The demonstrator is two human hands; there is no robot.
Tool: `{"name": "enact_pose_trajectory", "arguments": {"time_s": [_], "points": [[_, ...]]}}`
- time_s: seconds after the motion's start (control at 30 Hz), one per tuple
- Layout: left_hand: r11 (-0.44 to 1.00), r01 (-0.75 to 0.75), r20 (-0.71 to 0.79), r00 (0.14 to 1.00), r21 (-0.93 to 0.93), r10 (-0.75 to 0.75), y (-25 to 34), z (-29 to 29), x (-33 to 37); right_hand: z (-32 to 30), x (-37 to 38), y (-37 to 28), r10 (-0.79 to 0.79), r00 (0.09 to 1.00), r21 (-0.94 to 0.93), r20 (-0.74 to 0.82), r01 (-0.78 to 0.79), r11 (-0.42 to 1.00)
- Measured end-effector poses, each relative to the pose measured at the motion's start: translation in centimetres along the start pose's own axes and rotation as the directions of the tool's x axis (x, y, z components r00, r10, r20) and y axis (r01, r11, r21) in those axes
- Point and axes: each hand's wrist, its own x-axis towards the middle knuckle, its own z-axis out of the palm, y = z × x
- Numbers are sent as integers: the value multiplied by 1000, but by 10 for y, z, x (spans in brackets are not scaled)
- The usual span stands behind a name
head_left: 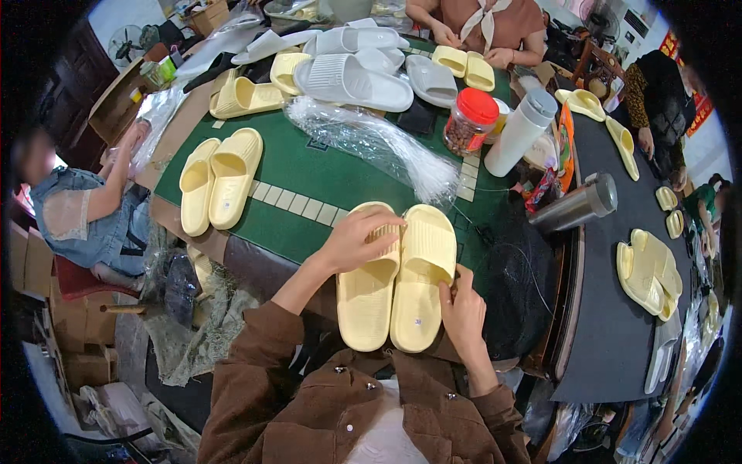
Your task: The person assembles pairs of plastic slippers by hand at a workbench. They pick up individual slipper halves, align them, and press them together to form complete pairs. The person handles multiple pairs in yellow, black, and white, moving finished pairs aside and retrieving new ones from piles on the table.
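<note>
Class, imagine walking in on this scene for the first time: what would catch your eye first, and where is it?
Probably the pale yellow slippers side by side at the centre, the left hand over one, the right hand at the other's outer edge. Next, the red-lidded jar towards the upper right of the green tabletop, beside a white bottle.

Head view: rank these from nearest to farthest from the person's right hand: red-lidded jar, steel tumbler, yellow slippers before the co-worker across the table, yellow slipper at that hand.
1. Yellow slipper: touching the right hand, on its left.
2. Steel tumbler: ahead, to the right.
3. Red-lidded jar: farther ahead.
4. Co-worker's yellow slippers: across the table, beyond the jar.
</note>
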Motion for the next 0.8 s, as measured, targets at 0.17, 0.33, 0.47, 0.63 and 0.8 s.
{"name": "enact_pose_trajectory", "arguments": {"time_s": [0.17, 0.33, 0.47, 0.63, 0.8], "points": [[997, 18, 19, 1000, -77, -17, -5, -1, 0, 0, -1, -1, -13, 999, 46, -29, 15, 999], [998, 18, 5, 1000, -60, -18, -5, -1, 1, 2, -2, 1, -14, 998, 62, -60, 17, 998], [995, 63, 17, 998, -76, -62, -2, -3, 3, 5, -5, 8, -4, 999, 49, -54, 7, 999], [995, 89, 35, 996, -46, -88, -4, -2, 4, 9, -7, 11, 25, 999, 57, -42, -22, 998], [998, 66, -35, 997, -17, -66, -1, -3, 3, 9, -5, 14, -20, 998, 76, -52, 24, 997]]}}
